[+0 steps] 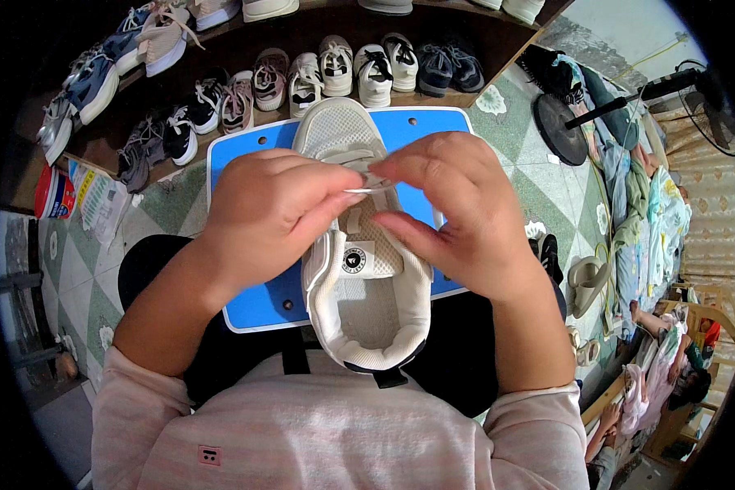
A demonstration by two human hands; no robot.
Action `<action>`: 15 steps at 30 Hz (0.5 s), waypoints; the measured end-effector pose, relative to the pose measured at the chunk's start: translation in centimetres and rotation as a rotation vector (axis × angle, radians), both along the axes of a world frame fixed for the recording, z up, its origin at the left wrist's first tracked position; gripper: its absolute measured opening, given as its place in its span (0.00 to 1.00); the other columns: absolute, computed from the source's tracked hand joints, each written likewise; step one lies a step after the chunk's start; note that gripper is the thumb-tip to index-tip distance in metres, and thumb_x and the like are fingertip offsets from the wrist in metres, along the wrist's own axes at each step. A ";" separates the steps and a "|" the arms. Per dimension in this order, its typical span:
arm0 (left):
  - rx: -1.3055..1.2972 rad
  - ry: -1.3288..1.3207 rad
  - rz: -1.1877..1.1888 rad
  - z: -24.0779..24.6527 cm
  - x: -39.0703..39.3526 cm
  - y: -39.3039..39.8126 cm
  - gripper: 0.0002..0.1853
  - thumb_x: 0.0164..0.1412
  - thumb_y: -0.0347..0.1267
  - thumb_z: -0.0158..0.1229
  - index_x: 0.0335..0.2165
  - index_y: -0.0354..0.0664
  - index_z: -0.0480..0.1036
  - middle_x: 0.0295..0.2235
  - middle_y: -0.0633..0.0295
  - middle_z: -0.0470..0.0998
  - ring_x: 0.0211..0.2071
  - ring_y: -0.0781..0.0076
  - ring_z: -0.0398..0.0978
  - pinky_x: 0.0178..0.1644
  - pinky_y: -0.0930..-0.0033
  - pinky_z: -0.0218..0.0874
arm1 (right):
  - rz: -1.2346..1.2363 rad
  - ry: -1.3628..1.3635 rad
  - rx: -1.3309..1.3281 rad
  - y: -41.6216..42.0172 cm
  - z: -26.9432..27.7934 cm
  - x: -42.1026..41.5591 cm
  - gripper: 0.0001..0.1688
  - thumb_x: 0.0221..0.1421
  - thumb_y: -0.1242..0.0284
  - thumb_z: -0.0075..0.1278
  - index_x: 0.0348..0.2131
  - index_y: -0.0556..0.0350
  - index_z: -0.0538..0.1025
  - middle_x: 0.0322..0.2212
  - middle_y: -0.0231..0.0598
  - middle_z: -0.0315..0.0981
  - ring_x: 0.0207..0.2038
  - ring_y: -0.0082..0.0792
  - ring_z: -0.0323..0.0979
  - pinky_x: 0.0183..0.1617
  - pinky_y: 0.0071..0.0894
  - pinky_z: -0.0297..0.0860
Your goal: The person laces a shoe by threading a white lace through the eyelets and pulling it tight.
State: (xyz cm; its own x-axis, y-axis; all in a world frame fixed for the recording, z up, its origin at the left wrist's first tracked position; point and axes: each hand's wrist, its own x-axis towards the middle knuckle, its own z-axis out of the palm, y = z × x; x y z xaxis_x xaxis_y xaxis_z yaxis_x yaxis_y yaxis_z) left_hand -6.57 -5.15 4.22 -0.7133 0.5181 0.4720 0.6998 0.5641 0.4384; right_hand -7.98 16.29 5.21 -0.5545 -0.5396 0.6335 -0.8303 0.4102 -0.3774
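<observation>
A white and beige mesh sneaker lies on a small blue board with a white rim, its toe pointing away from me and its heel towards my body. A white shoelace crosses above the tongue. My left hand pinches the lace between thumb and forefinger, left of the tongue. On the right, my right hand has its forefinger at the lace near the eyelets, while its thumb is apart, over the tongue's side. Whether the right fingers grip the lace is hard to tell. A round emblem marks the tongue.
Shoe racks with several pairs of sneakers stand beyond the board. At left are a red and white bucket and a plastic bag. At right are a black fan, slippers, heaped clothes and other people.
</observation>
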 end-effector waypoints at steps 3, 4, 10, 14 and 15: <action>0.022 0.036 -0.009 0.4 0.1 0.6 0.07 0.48 0.27 0.62 0.30 0.39 0.75 0.25 0.57 0.77 0.25 0.60 0.74 0.30 0.64 0.63 | 0.032 0.073 0.042 0.3 -0.5 -0.6 0.13 0.34 0.75 0.60 0.27 0.52 0.75 0.23 0.34 0.72 0.28 0.39 0.69 0.36 0.38 0.63; 0.039 0.050 -0.003 0.3 0.0 0.6 0.07 0.48 0.27 0.62 0.29 0.39 0.75 0.25 0.56 0.77 0.25 0.60 0.74 0.29 0.64 0.63 | 0.031 0.073 0.052 0.7 -0.3 -0.8 0.14 0.34 0.77 0.61 0.28 0.53 0.75 0.23 0.34 0.72 0.27 0.39 0.69 0.35 0.37 0.63; 0.046 0.051 -0.003 -0.1 -0.3 0.8 0.06 0.47 0.27 0.61 0.28 0.39 0.75 0.25 0.58 0.77 0.25 0.60 0.74 0.30 0.64 0.64 | -0.007 -0.017 0.012 0.0 -0.6 -0.2 0.13 0.34 0.77 0.59 0.27 0.51 0.76 0.22 0.33 0.71 0.26 0.39 0.68 0.34 0.37 0.63; 0.079 0.060 0.018 -0.4 -0.1 1.2 0.06 0.47 0.30 0.62 0.26 0.40 0.75 0.28 0.59 0.77 0.29 0.61 0.73 0.34 0.64 0.64 | 0.031 0.105 0.021 0.4 -0.5 -0.7 0.12 0.34 0.75 0.59 0.27 0.50 0.76 0.23 0.33 0.71 0.26 0.39 0.68 0.34 0.38 0.63; 0.106 0.078 0.026 -0.5 -0.2 1.3 0.06 0.46 0.30 0.62 0.26 0.40 0.75 0.31 0.59 0.77 0.31 0.60 0.73 0.35 0.64 0.63 | 0.000 0.092 0.040 0.9 -0.4 -0.8 0.12 0.35 0.76 0.59 0.27 0.50 0.76 0.23 0.33 0.71 0.26 0.39 0.68 0.34 0.38 0.64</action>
State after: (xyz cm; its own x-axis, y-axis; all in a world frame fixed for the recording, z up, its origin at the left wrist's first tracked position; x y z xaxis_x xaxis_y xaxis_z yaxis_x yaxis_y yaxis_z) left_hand -6.76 -3.85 3.69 -0.6848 0.4442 0.5777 0.7199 0.5356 0.4415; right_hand -8.81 17.15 4.82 -0.4951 -0.5652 0.6599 -0.8606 0.4237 -0.2828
